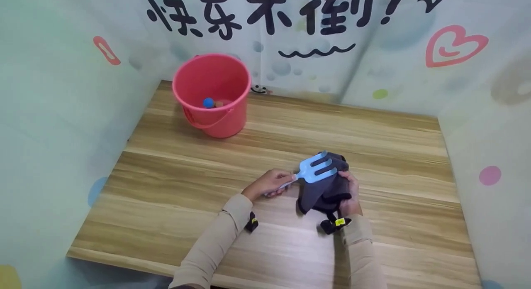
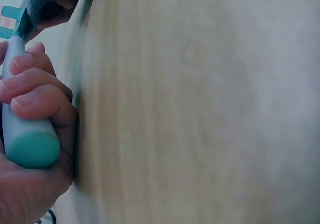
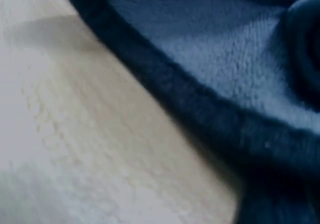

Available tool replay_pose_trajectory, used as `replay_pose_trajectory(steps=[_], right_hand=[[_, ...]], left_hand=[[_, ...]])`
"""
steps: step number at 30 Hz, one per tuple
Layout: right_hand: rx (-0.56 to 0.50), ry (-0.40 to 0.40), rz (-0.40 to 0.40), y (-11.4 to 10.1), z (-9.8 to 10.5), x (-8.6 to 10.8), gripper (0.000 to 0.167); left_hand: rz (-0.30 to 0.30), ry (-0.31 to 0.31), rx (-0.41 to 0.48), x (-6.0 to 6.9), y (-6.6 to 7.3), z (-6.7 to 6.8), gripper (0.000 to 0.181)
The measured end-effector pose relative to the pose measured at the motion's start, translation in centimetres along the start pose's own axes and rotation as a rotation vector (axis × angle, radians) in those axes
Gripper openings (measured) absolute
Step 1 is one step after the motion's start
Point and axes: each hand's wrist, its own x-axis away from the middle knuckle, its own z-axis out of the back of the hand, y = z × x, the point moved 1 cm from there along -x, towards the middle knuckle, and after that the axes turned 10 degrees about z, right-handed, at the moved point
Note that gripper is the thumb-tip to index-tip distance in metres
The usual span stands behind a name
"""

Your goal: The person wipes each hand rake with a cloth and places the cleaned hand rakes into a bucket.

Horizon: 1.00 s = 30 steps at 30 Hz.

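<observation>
In the head view my left hand (image 1: 274, 182) grips the handle of a small hand fork (image 1: 309, 173) with light blue tines. Its pale handle (image 2: 30, 131) ends in a teal cap, and the fingers curl round it in the left wrist view. My right hand (image 1: 351, 194) holds a dark grey cloth (image 1: 317, 195) with black edging, folded and bunched above the table. The tines lie over the cloth's upper part; whether they touch is unclear. Close up, the soft cloth (image 3: 200, 38) fills much of the right wrist view, where the right hand is not visible.
A pink bucket (image 1: 234, 122) stands at the back left of the wooden table (image 1: 174, 189), its handle hanging in front. Inside it are a blue ball (image 1: 208, 102) and a small brownish piece (image 1: 219, 104). Printed fabric walls (image 1: 398, 64) border the table's back and sides.
</observation>
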Motion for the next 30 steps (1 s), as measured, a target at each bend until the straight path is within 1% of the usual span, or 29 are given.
replay_pose_trajectory(steps=[3,6,8,9,11,13,15,16,17,18,19,21,23,25,26,27,30], right_hand=[[-0.025,0.014,0.05,-0.2,0.4,-0.3,0.035],[-0.01,0.042,0.066,-0.4,1.0,-0.5,0.035],[0.044,0.089,0.021,-0.7,1.2,-0.5,0.029],[0.074,0.111,-0.024,-1.0,1.1,-0.5,0.025],[0.193,0.125,-0.102,-1.7,0.5,-0.5,0.022],[0.372,0.109,-0.13,-2.7,-0.6,-0.6,0.019],[0.562,0.058,-0.105,-3.5,-2.1,-0.6,0.017],[0.669,0.033,-0.068,-3.9,-2.7,-0.6,0.014],[0.753,0.011,-0.034,-4.3,-3.4,-0.5,0.012],[0.811,-0.006,0.002,-4.7,-3.9,-0.4,0.011],[0.835,-0.014,0.019,-5.1,-4.4,-0.2,0.011],[0.827,-0.022,0.068,-6.1,-5.1,0.3,0.013],[0.762,-0.005,0.118,-7.2,-5.5,0.9,0.014],[0.684,0.021,0.156,-8.3,-5.4,1.3,0.012],[0.655,0.021,0.156,-8.7,-5.2,1.3,0.011],[0.637,0.014,0.138,-9.0,-5.0,1.3,0.012],[0.647,-0.019,0.022,-8.8,-3.9,0.7,0.015]], left_hand=[[-0.015,0.018,-0.016,-0.2,-0.1,-0.1,0.048],[-0.012,0.034,-0.023,-0.4,-0.2,-0.3,0.047],[-0.002,0.044,-0.03,-0.3,-0.2,-0.5,0.045],[-0.001,0.047,-0.033,-0.3,-0.2,-0.5,0.045],[0.0,0.054,-0.037,-0.2,-0.2,-0.5,0.044],[-0.003,0.066,-0.039,-0.1,-0.2,-0.4,0.044],[-0.006,0.078,-0.037,0.0,-0.3,-0.2,0.044],[-0.007,0.084,-0.039,0.0,-0.4,-0.2,0.044],[-0.007,0.09,-0.039,0.1,-0.4,-0.2,0.044],[-0.007,0.094,-0.041,0.1,-0.5,-0.1,0.044],[-0.008,0.093,-0.042,0.2,-0.6,-0.1,0.044],[-0.015,0.083,-0.035,0.2,-0.7,0.0,0.043],[-0.03,0.063,-0.011,0.2,-0.8,0.1,0.042],[-0.054,0.029,0.024,0.2,-1.0,0.2,0.042],[-0.066,0.009,0.047,0.2,-1.0,0.2,0.043],[-0.074,-0.01,0.072,0.2,-1.1,0.3,0.044],[-0.08,-0.05,0.162,0.4,-1.2,0.5,0.046]])
